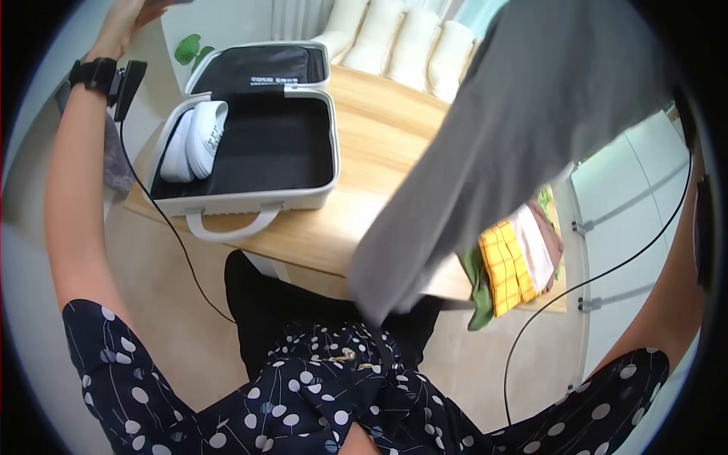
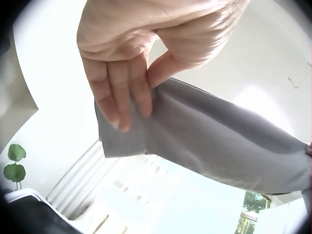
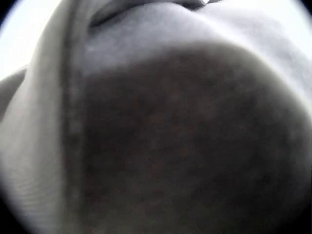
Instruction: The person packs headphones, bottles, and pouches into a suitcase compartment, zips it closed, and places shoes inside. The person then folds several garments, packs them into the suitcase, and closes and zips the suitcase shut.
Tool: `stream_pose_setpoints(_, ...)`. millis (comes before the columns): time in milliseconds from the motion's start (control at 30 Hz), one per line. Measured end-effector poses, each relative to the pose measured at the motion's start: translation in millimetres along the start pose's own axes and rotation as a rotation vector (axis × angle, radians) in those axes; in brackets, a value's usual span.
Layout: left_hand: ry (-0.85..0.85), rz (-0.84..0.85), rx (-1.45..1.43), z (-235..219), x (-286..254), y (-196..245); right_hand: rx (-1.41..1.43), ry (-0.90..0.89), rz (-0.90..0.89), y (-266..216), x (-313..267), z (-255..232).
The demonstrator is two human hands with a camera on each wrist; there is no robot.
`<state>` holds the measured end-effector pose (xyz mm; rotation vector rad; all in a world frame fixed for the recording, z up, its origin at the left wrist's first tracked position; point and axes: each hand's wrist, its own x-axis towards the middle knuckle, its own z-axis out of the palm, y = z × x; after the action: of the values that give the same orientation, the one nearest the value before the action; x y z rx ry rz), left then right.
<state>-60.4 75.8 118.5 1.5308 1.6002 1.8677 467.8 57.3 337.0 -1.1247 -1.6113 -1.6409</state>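
A long grey garment [image 1: 485, 159] hangs in the air, its loose end dangling past the table's front edge. Raised at the upper left, my left hand [image 1: 125, 26] holds another end of it. In the left wrist view that left hand [image 2: 129, 63] pinches the grey cloth [image 2: 204, 136] between thumb and fingers, and the cloth stretches off to the right. A sliver of my right hand [image 2: 309, 150] shows there at the cloth's far end. Grey fabric [image 3: 190, 136] fills most of the right wrist view and hides the right hand's fingers.
An open white suitcase [image 1: 262, 199] stands on the wooden table [image 1: 379, 144], with white shoes [image 1: 199, 140] inside at its left. Folded clothes [image 1: 509, 262] lie at the table's right end. Cream cushions [image 1: 387, 45] line the back. A black cable [image 1: 178, 243] trails from the left wrist.
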Motion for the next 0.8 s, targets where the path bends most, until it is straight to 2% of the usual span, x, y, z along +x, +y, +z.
stream_pose_setpoints(33, 0.037, -0.014, -0.001, -0.5, 12.6, 2.6, 0.053, 0.010, 0.105, -9.8, 1.0, -5.3)
stream_pose_setpoints(100, 0.048, 0.101, -0.113, -13.2, 40.5, 4.4, 0.154, 0.012, 0.316, -21.0, 1.8, -15.6)
stream_pose_setpoints(167, 0.086, 0.245, -0.170, -6.5, 29.7, 35.6, 0.252, -0.010, 0.531, -24.2, 1.6, -25.7)
stream_pose_setpoints(233, 0.087, 0.319, -0.235, -16.8, 30.8, 38.1, 0.334, -0.033, 0.735, -23.8, 0.2, -35.5)
stream_pose_setpoints(267, 0.078, 0.331, -0.265, -18.1, 19.4, 36.9, -0.074, 0.210, 0.247, -3.8, 0.6, -39.4)
stream_pose_setpoints(300, 0.072, 0.343, -0.296, -16.6, 7.9, 34.5, -0.273, 0.172, 0.084, 28.1, 3.6, -39.4)
stream_pose_setpoints(367, 0.077, 0.181, -0.144, -44.1, 17.7, -33.7, -0.449, 0.480, -0.170, 10.5, -48.0, -12.1)
stream_pose_setpoints(400, -0.127, 0.238, -0.109, -48.4, 3.3, -58.1, -0.448, 0.469, -0.174, 88.8, -120.0, 34.6)
stream_pose_setpoints(433, -0.127, 0.132, -0.108, -39.2, -21.2, -62.6, -0.162, -0.115, -0.107, 165.4, -193.1, 77.5)
stream_pose_setpoints(467, -0.190, 0.117, -0.001, -38.6, -38.5, -76.2, 0.119, -0.127, -0.170, 101.1, -234.8, 59.7)
stream_pose_setpoints(500, -0.293, 0.105, 0.023, -39.0, -57.5, -87.5, 0.311, -0.310, -0.214, 91.5, -295.3, 70.7)
stream_pose_setpoints(533, -0.303, 0.062, 0.055, -36.9, -73.7, -98.8, 0.442, -0.225, -0.408, 34.8, -324.1, 53.3)
stream_pose_setpoints(567, -0.282, 0.051, 0.110, -30.1, -95.0, -96.4, 0.648, -0.488, -0.320, -5.2, -338.4, 27.8)
stream_pose_setpoints(600, -0.347, 0.056, 0.146, -33.2, -108.1, -100.3, 0.754, -0.576, -0.320, -43.6, -338.9, 1.0)
stream_pose_setpoints(633, -0.412, 0.061, 0.185, -36.3, -118.7, -102.4, 0.737, -0.662, -0.298, -56.8, -362.1, -8.5)
stream_pose_setpoints(700, -0.465, 0.035, 0.212, -33.6, -139.8, -87.7, 0.876, -0.756, -0.288, -79.0, -384.5, -23.6)
stream_pose_setpoints(767, -0.516, 0.008, 0.246, -33.6, -148.9, -75.4, 0.814, -0.895, -0.318, -80.0, -404.9, -34.9)
stream_pose_setpoints(800, -0.507, 0.031, 0.259, -34.4, -150.7, -71.3, 0.821, -0.897, -0.312, -81.4, -409.8, -39.8)
